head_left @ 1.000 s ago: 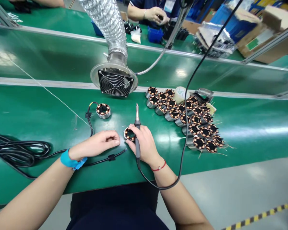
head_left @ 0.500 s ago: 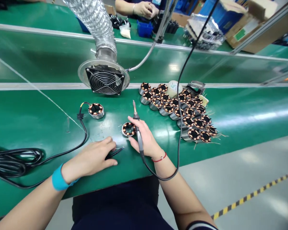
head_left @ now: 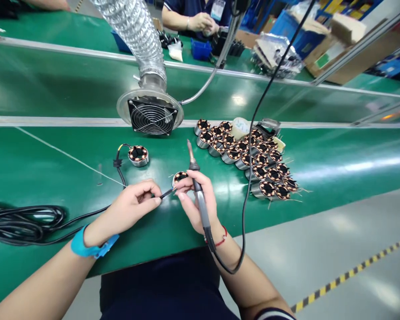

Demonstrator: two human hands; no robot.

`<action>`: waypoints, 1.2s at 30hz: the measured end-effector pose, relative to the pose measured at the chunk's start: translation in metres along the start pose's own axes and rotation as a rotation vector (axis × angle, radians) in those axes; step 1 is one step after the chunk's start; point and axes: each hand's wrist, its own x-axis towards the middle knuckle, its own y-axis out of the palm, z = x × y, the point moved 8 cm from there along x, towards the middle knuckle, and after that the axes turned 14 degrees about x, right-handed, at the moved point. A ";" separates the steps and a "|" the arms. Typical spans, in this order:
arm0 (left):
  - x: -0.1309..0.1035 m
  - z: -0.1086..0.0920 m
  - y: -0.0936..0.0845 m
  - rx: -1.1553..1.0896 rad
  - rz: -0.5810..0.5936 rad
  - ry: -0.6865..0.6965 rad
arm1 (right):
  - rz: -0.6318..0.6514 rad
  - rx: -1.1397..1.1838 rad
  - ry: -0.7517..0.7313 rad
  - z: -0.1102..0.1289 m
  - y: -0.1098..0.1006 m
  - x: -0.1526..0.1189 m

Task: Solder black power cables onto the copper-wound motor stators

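My left hand (head_left: 138,202) pinches a black cable (head_left: 167,193) near its stripped end, which points right. My right hand (head_left: 200,200) holds a soldering iron (head_left: 202,202) against the palm, its tip pointing up and away; the thumb and fingertips are at the cable's wire ends. Just beyond those fingertips sits a copper-wound stator ring (head_left: 179,178), partly hidden by them. A second stator (head_left: 138,155), with a cable joined to it, stands farther left. Many more stators (head_left: 245,155) are grouped to the right.
A fan with a duct (head_left: 153,116) hangs above the back of the green bench (head_left: 166,240). Coiled black cable (head_left: 23,224) lies at the left. The iron's cord (head_left: 245,213) loops past my right forearm. Across the divider, a person's hands (head_left: 202,22) are near a blue bin (head_left: 201,50).
My left hand has lifted the cable end and brought it to the near stator. My right fingers have left the stator's side and come to the wire ends, with the iron still held.
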 end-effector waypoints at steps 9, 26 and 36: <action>-0.001 -0.005 0.000 0.141 -0.105 0.065 | -0.071 0.172 0.103 -0.012 0.008 0.001; -0.003 -0.012 0.016 0.023 0.231 0.116 | 0.062 0.412 0.363 -0.022 0.026 -0.004; -0.003 -0.005 0.032 -0.351 0.335 -0.030 | 0.081 -0.047 0.038 0.009 0.022 -0.004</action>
